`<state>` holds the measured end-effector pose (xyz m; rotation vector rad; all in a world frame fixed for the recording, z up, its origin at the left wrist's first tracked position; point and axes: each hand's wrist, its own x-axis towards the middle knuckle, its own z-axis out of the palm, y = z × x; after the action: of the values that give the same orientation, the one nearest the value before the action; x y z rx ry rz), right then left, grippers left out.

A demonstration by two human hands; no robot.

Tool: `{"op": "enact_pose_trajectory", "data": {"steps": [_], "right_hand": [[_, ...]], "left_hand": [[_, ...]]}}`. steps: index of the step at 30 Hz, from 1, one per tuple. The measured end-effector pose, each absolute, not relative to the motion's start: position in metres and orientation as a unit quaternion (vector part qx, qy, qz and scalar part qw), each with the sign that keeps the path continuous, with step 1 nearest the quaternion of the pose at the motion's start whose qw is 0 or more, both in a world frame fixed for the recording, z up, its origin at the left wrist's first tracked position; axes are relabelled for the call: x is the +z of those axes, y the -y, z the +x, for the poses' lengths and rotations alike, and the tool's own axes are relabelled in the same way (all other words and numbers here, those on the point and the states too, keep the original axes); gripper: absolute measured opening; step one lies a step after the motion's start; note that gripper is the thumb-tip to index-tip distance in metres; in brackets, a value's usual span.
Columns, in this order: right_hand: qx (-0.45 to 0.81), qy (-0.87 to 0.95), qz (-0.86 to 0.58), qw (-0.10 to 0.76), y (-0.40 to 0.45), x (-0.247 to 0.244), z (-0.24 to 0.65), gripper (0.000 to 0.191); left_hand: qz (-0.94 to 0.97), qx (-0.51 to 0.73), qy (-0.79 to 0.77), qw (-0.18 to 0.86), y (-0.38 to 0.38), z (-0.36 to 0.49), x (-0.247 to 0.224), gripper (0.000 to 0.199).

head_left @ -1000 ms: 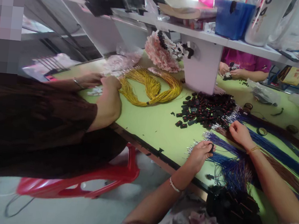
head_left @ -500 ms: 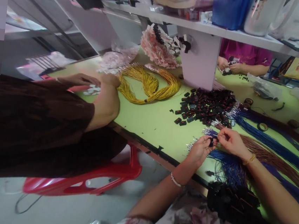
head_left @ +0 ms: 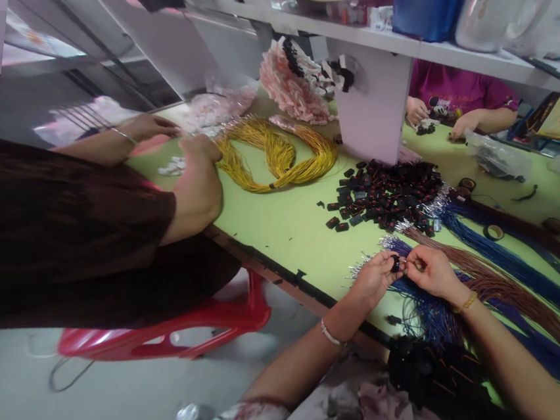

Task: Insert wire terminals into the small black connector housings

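My left hand (head_left: 375, 277) is closed round a small black plastic connector housing (head_left: 395, 264), held just above the wires. Close against it on the right, my right hand (head_left: 431, 271) pinches a thin wire (head_left: 407, 261) at the housing; the wire's tip is too small to make out. Under and beside my hands lie a blue wire bundle (head_left: 426, 310) and a brown wire bundle (head_left: 496, 274) with silvery terminal ends. Beyond them is a heap of black connector housings (head_left: 385, 194). More black parts (head_left: 437, 377) are piled at the table edge before me.
A co-worker's arm (head_left: 195, 189) rests at the left near white pieces (head_left: 171, 166) and a yellow wire bundle (head_left: 315, 157). Another person (head_left: 462, 99) sits across the table. A shelf (head_left: 307, 26) overhangs the back. Tape rolls (head_left: 494, 232) lie right; a red stool (head_left: 168, 341) stands left.
My right hand has shifted slightly at the housing, and a thin wire now shows between the hands. The co-worker's far hand at left has moved up; the person opposite has spread their hands apart.
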<state>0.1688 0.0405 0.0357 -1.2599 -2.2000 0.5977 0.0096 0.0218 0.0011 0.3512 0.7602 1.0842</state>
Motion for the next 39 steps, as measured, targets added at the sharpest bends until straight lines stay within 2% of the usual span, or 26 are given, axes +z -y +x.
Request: {"op": "enact_pose_trajectory", "data": {"steps": [6, 15, 25, 27, 29, 31, 34, 36, 39], "right_hand": [[0.18, 0.836, -0.449, 0.259, -0.038, 0.04, 0.167, 0.008], [0.284, 0.802, -0.453, 0.265, -0.041, 0.031, 0.17, 0.009], [0.296, 0.797, -0.467, 0.243, -0.035, 0.035, 0.171, 0.012], [0.334, 0.784, -0.467, 0.235, -0.042, 0.038, 0.177, 0.018], [0.373, 0.773, -0.467, 0.211, -0.05, 0.042, 0.186, 0.026], [0.387, 0.782, -0.457, 0.175, -0.057, 0.046, 0.192, 0.027], [0.359, 0.817, -0.433, 0.129, -0.06, 0.048, 0.193, 0.022], [0.324, 0.834, -0.434, 0.11, -0.057, 0.046, 0.187, 0.018], [0.258, 0.845, -0.462, 0.081, -0.047, 0.041, 0.173, 0.014]], "left_hand": [[0.177, 0.511, -0.356, 0.762, -0.021, 0.012, 0.0, 0.015], [0.216, 0.514, -0.397, 0.729, -0.014, 0.017, 0.001, 0.025], [0.242, 0.49, -0.419, 0.725, -0.016, 0.017, 0.004, 0.021], [0.284, 0.508, -0.435, 0.687, -0.009, 0.018, 0.01, 0.018], [0.379, 0.542, -0.45, 0.6, 0.005, 0.02, 0.022, 0.015], [0.536, 0.532, -0.415, 0.507, 0.026, 0.024, 0.035, 0.017], [0.775, 0.396, -0.195, 0.451, 0.058, 0.039, 0.046, 0.027], [0.836, 0.333, -0.074, 0.429, 0.071, 0.053, 0.045, 0.024], [0.847, 0.339, -0.046, 0.408, 0.078, 0.068, 0.041, 0.016]]}}
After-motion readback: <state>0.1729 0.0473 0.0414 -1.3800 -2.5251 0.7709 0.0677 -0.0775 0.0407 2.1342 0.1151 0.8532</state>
